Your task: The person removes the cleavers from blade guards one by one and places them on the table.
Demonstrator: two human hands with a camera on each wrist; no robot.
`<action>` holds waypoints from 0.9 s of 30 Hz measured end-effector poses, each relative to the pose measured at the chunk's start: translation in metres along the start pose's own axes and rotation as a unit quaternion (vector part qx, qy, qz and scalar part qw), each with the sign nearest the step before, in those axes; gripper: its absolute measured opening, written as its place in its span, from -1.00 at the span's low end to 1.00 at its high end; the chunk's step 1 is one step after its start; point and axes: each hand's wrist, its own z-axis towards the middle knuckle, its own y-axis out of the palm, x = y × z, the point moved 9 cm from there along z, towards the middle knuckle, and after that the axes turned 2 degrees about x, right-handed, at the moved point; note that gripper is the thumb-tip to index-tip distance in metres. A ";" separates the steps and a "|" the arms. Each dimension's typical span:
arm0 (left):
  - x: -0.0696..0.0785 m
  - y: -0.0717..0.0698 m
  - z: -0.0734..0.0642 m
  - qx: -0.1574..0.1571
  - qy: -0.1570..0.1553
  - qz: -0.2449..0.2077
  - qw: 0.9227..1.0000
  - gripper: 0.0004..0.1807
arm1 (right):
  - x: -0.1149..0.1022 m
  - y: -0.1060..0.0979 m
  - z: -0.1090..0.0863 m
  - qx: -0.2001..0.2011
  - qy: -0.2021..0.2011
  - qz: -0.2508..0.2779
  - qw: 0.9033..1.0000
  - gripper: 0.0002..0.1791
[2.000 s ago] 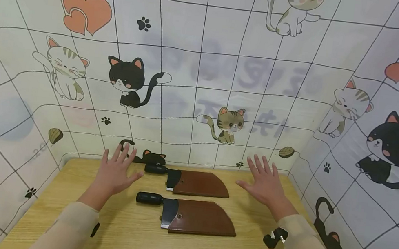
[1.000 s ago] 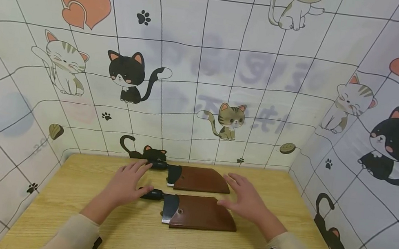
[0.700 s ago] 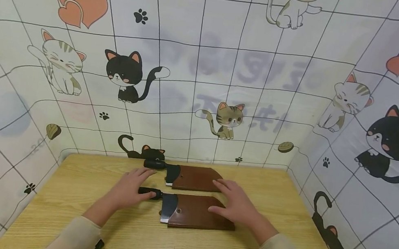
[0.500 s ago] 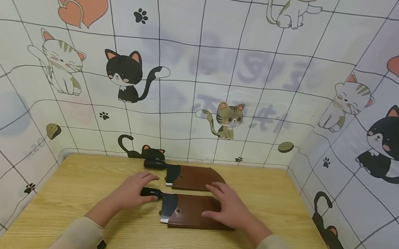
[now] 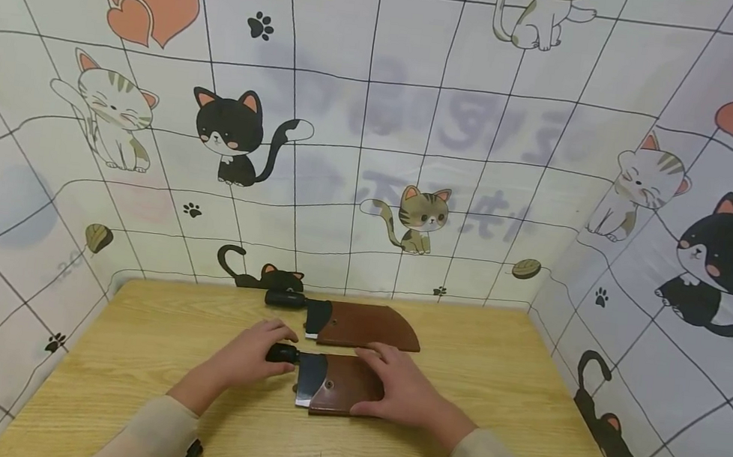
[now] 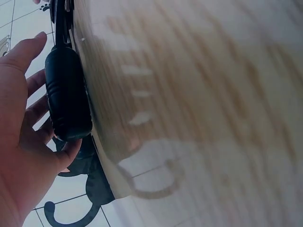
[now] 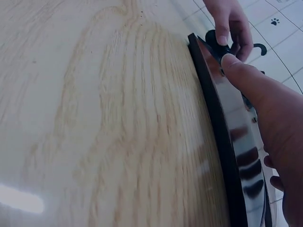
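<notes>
1. The near cleaver point(image 5: 311, 380), a wide metal blade with a black cylindrical handle point(image 5: 283, 353) and a brown leather sheath point(image 5: 341, 390), lay on the pale yellow wood-grain desk point(image 5: 287, 449), between the 2 hands.
2. The left hand point(image 5: 252, 356) was at the handle end, its thumb and fingers apart on either side of the handle, the fingers loosely bent behind it.
3. The right hand point(image 5: 408, 388) arched over the sheath's outer end, thumb by the near edge, fingers by the far edge, spread apart; whether it touched could not be told.
4. The far cleaver point(image 5: 369, 327), also black-handled and brown-sheathed, lay roughly parallel, just beyond both hands.
</notes>
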 end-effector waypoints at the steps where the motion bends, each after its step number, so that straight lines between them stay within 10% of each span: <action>1: -0.001 0.001 0.000 -0.002 -0.003 -0.004 1.000 -0.48 | -0.001 0.002 0.001 -0.004 0.000 -0.002 1.000 0.14; 27: -0.008 0.012 0.007 0.001 -0.059 -0.063 0.996 -0.67 | -0.004 0.033 0.009 -0.042 0.037 -0.024 0.998 0.36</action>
